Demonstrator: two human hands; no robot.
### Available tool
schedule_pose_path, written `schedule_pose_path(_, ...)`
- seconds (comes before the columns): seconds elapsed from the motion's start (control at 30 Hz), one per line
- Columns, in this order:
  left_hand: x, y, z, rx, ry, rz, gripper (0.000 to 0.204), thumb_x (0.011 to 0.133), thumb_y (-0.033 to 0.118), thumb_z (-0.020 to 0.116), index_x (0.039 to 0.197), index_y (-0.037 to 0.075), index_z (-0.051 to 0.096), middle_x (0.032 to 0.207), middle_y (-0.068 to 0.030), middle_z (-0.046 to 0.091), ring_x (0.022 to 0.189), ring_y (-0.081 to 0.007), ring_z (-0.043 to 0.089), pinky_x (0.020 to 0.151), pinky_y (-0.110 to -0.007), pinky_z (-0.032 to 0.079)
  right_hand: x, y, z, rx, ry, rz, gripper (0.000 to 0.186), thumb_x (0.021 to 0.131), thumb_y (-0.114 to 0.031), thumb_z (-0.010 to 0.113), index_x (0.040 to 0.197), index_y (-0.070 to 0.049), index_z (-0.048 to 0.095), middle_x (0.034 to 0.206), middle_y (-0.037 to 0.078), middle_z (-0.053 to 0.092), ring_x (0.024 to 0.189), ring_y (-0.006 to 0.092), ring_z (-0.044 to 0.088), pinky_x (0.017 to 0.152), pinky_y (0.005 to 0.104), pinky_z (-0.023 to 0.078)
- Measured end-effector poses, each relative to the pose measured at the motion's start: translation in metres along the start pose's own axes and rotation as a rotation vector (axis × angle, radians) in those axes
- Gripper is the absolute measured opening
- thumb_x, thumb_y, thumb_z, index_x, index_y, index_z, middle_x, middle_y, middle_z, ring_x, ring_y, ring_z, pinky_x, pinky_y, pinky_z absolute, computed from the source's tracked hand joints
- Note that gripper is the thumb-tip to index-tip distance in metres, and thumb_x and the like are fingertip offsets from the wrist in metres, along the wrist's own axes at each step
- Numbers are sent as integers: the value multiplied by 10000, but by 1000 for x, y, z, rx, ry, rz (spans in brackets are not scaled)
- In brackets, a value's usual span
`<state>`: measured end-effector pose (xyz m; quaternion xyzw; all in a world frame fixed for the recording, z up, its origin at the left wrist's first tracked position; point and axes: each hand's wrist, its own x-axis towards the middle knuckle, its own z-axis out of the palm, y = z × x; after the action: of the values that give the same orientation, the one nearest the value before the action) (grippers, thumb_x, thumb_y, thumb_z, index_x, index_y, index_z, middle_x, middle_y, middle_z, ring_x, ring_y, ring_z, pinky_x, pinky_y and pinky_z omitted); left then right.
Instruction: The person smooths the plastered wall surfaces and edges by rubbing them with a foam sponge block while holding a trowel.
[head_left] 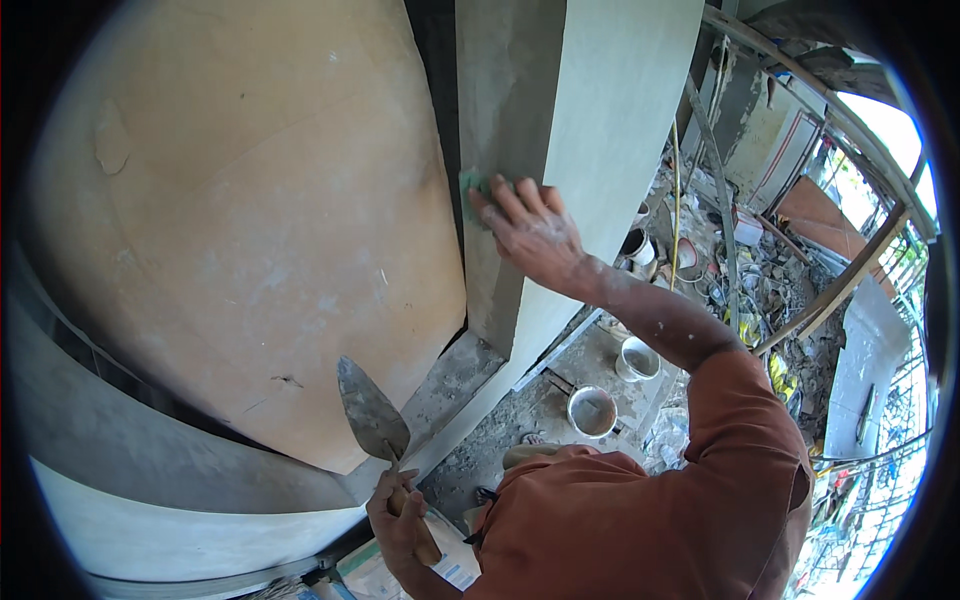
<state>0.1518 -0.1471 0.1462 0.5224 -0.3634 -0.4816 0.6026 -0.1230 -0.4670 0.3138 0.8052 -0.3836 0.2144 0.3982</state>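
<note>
No wording is legible; blue print [458, 575] on the pale package [456, 548] is too small to read.

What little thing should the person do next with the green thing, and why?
Probably slide the green pad slightly down the column's grey face. The right hand has it against that face, whose surface just below looks blotchy, and the trowel in the left hand is clear of that spot.
</note>
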Motion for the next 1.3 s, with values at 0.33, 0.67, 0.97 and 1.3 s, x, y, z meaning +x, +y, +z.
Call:
schedule_pose_path(0.33,12,7,7,37,-9,-64,268,866,-80,665,1133,-48,673,957,-50,581,658,-99,554,582,-236,477,-6,10,2,-209,61,98,668,784,-164,757,1424,-142,569,1363,101,527,1173,255,498,930,409,386)
schedule_pose_path(0.67,9,3,-3,24,-1,-20,255,878,-52,687,1133,-47,674,909,-45,537,646,-99,546,576,-244,482,46,72,-114,-157,337,192,681,749,-192,779,1401,-189,583,1306,46,534,1134,258,505,901,438,396)
schedule_pose_path(0.97,14,4,5,27,-33,-11,282,847,-77,656,1126,-44,678,931,-52,574,645,-96,556,584,-243,484,29,40,-41,-135,85,36,689,727,-166,787,1391,-146,600,1277,78,551,1153,248,505,902,402,396)
schedule_pose_path(1.3,7,8,8,87,-10,-42,271,828,-72,668,1094,-30,696,903,-43,587,643,-103,576,582,-247,478,56,82,-109,-184,331,171,655,762,-169,770,1392,-161,593,1329,74,542,1138,249,508,895,421,404)
